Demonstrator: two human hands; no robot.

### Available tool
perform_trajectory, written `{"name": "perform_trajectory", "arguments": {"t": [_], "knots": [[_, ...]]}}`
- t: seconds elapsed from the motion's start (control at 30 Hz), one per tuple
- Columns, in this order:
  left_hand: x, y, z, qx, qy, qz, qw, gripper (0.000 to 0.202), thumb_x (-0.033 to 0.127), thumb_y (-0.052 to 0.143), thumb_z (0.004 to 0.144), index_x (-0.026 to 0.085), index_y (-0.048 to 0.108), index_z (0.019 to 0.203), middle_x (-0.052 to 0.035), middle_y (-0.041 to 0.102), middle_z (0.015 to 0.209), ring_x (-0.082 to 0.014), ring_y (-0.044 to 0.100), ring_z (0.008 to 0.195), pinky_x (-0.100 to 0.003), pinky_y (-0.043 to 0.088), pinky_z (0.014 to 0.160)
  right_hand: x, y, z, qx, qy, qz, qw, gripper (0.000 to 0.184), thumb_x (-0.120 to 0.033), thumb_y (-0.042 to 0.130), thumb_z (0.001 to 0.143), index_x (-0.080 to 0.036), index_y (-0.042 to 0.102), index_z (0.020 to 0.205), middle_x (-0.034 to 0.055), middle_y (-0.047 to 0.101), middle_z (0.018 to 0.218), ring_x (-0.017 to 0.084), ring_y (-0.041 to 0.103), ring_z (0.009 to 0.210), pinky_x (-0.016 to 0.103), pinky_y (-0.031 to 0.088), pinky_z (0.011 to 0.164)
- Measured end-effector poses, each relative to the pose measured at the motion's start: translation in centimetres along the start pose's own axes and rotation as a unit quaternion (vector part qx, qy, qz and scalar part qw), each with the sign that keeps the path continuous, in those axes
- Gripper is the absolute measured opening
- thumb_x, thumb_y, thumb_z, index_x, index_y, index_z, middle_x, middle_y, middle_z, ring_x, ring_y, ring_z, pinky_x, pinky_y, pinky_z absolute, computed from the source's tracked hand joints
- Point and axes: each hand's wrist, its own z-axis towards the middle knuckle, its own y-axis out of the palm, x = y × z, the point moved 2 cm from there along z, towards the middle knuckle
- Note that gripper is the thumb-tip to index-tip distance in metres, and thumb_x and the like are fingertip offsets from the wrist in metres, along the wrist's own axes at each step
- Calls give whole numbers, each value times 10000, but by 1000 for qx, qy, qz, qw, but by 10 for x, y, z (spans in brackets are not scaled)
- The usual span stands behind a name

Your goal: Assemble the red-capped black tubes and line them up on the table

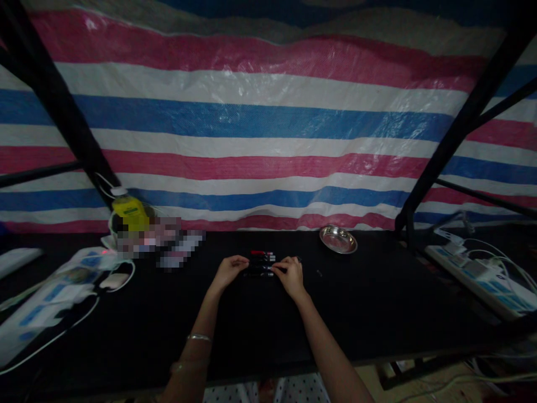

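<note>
- Four slender pens are lying in a stacked row on the black worktop, between the two hands, with their long axes running left to right, roughly parallel to each other.
- The red pen is sitting farthest from the person; a dark pen with a pale end is lying just on the near side of it.
- The third, black pen is pointing its ends toward the two hands, while the nearest pen is lying closest to the person.
- The left hand is resting at the left ends of the row, so the pens are lying to its right; its fingertips are keeping narrow, but I cannot tell whether they are gripping anything.
- The right hand is standing at the right ends, with the pens to its left; its thumb and finger are meeting narrowly by the black pen's right end, apparently touching it, though a firm hold is not showing clearly.
- Neither hand is lying plainly nearer: both are flanking the row closely.
- A shiny metal dish is standing beyond the right hand, well apart from the pens.
</note>
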Motion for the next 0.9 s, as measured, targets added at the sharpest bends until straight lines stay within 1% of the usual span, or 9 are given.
{"name": "perform_trajectory", "arguments": {"t": [0.13, 0.3, 0.43, 0.53, 0.6, 0.73, 0.83, 0.9], "knots": [[0, -2, 0, -11, 3, 27, 1000, 225, 307, 636, 594, 150, 672, 751, -32, 686, 708, -184, 627, 702, -282, 459, 682, 1, 1, 0, -2, 6, 3, 1000, 106, -338, 657, 756, -298, 719, 832, 10, 631, 827, 182, 504, 870, 293, 334, 774], [1, -4, 1, 10, 1, 68, 998, 204, 303, 608, 628, 155, 675, 753, -27, 687, 712, -181, 625, 698, -279, 460, 686, 1, 0, 0, -2, 10, -5, 1000, 108, -339, 656, 759, -307, 718, 842, 7, 628, 837, 180, 498, 877, 288, 334, 778], [-1, -3, 1, 9, 3, 58, 998, 204, 310, 602, 639, 156, 675, 749, -34, 693, 742, -189, 634, 742, -279, 463, 716, 1, 0, 0, -3, 9, -14, 1000, 120, -341, 654, 759, -301, 716, 854, 7, 631, 843, 172, 500, 875, 281, 337, 776], [-5, -2, 3, 9, 8, 55, 998, 213, 319, 608, 635, 155, 678, 751, -38, 695, 752, -191, 634, 741, -281, 464, 719, 0, -1, -1, -1, 3, -16, 1000, 129, -341, 650, 760, -294, 715, 861, 9, 633, 838, 170, 503, 868, 280, 342, 770], [-7, -2, 6, 25, 13, 61, 998, 203, 319, 604, 637, 160, 678, 740, -34, 691, 734, -188, 632, 721, -278, 465, 699, -1, -2, -2, 5, -4, -15, 1000, 141, -354, 646, 760, -285, 714, 864, 13, 632, 832, 175, 504, 863, 285, 344, 764], [-13, -2, 10, 80, 17, 78, 994, 176, 300, 577, 654, 168, 669, 727, -23, 681, 715, -182, 624, 715, -272, 454, 685, -4, -4, -4, 27, -20, 1, 999, 164, -334, 589, 803, -258, 711, 883, 23, 631, 815, 177, 503, 844, 294, 342, 761], [-17, -3, 11, 110, 21, 91, 990, 198, 316, 558, 671, 172, 666, 753, -19, 666, 700, -183, 611, 709, -274, 438, 666, -5, -7, -6, 66, -20, 15, 998, 209, -307, 521, 840, -229, 705, 901, 29, 621, 804, 169, 495, 826, 287, 343, 754], [-18, -2, 10, 121, 28, 95, 988, 217, 334, 551, 676, 169, 663, 761, -17, 654, 684, -180, 604, 696, -268, 429, 649, -4, -11, -10, 98, -17, 11, 995, 230, -297, 498, 845, -215, 699, 919, 37, 613, 823, 172, 489, 840, 289, 342, 759]]}}
